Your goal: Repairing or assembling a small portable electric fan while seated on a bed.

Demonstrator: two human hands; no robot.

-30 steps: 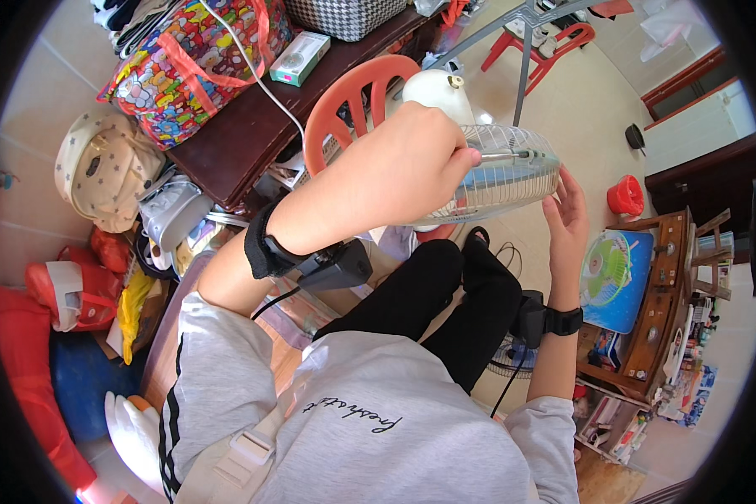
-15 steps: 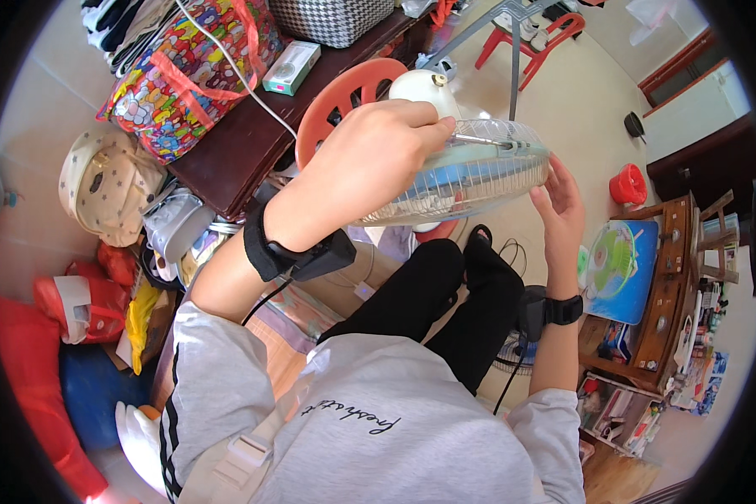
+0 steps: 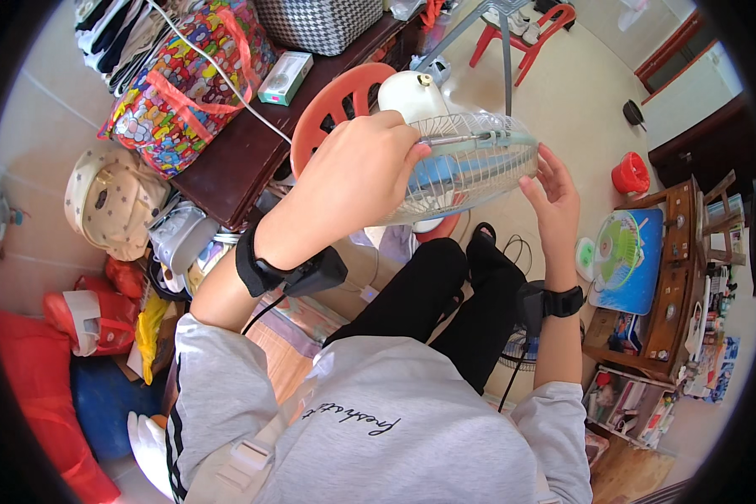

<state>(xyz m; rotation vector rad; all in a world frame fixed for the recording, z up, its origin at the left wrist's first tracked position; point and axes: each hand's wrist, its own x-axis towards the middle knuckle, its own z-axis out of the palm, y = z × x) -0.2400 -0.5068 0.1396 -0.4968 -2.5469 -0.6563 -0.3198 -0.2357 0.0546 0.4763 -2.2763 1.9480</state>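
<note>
An electric fan stands in front of me, with a white motor housing [image 3: 413, 95], blue blades [image 3: 445, 170] and a round wire guard [image 3: 470, 189]. My left hand [image 3: 357, 164] is closed at the guard's left side around what looks like a screwdriver [image 3: 452, 139]. Only its thin metal shaft shows; the handle is hidden in my fist. The shaft points right, toward a fitting on the guard's pale rim band [image 3: 512, 139]. My right hand [image 3: 553, 189] grips the guard's right edge between thumb and fingers.
Behind the fan is a red plastic chair [image 3: 332, 105]. A dark wooden table [image 3: 227, 172] at left bears a colourful bag [image 3: 185, 97] and a small box [image 3: 286, 78]. Right of me, a green fan guard [image 3: 620, 250] lies by a wooden cabinet [image 3: 672, 286]. A red bucket [image 3: 630, 175] stands beyond.
My left hand and the shaft have shifted slightly left and down in view. The fan appears a little further left and more tilted. My right hand keeps its grip on the guard's edge.
</note>
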